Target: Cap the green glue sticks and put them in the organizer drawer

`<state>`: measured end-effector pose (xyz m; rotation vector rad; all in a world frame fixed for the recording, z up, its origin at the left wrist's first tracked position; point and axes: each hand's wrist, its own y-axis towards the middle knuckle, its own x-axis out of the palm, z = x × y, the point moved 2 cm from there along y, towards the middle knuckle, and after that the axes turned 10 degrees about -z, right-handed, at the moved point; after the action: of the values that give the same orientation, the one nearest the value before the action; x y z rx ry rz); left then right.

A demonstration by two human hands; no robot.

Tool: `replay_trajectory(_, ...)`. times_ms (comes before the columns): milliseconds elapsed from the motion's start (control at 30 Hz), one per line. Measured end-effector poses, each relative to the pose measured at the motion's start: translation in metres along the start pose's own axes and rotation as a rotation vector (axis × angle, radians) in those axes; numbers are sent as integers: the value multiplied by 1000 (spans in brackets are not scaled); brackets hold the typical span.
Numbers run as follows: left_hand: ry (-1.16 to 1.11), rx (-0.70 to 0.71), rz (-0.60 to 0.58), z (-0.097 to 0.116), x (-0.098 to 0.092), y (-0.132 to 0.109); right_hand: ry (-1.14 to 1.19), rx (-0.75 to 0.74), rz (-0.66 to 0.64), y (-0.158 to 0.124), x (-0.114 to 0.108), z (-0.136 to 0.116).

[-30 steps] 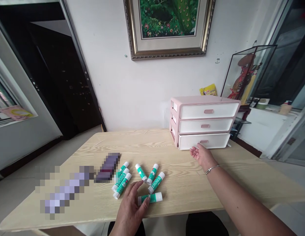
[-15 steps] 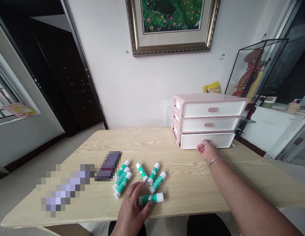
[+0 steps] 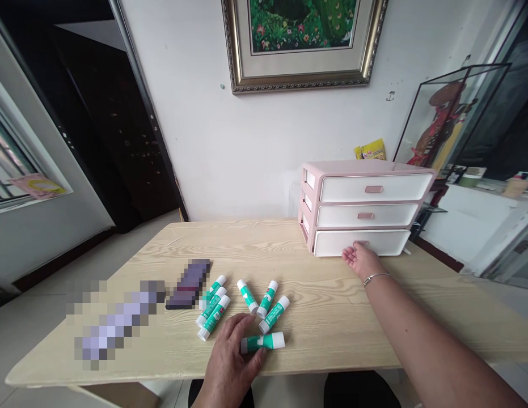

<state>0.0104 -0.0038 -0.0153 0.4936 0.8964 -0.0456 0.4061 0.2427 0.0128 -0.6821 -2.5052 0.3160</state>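
Observation:
My left hand (image 3: pixel 235 351) rests on the table's near side, fingers apart and curved beside a green-and-white glue stick (image 3: pixel 272 341). The thumb touches that stick, while the fingertips stay off it. Three more glue sticks (image 3: pixel 274 314) fan out just beyond my fingers. Another three glue sticks (image 3: pixel 214 318) lie side by side to the left. My right hand (image 3: pixel 360 260) reaches to the pink-and-white drawer unit (image 3: pixel 310 238). Its finger and thumb pinch the handle of the bottom drawer (image 3: pixel 387 243), which sits slightly proud of the frame. Both upper drawers are closed.
A blurred dark flat object (image 3: pixel 189 283) and a blurred pale purple object (image 3: pixel 119 323) lie on the left of the wooden table (image 3: pixel 229 241). Behind the drawer unit a yellow packet (image 3: pixel 372 150) shows. A glass display case (image 3: pixel 442 124) stands at the right.
The view has shifted slightly. Both hands keep their places, and the glue sticks and drawers show no clear movement.

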Motion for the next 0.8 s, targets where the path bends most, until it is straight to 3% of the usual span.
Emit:
replay_trajectory(567, 14, -2, 0, 4, 1, 2, -25, 17, -22, 20, -5, 4)
replay_trajectory(800, 6, -14, 10, 11, -3, 2, -15, 32, -20, 16, -2, 0)
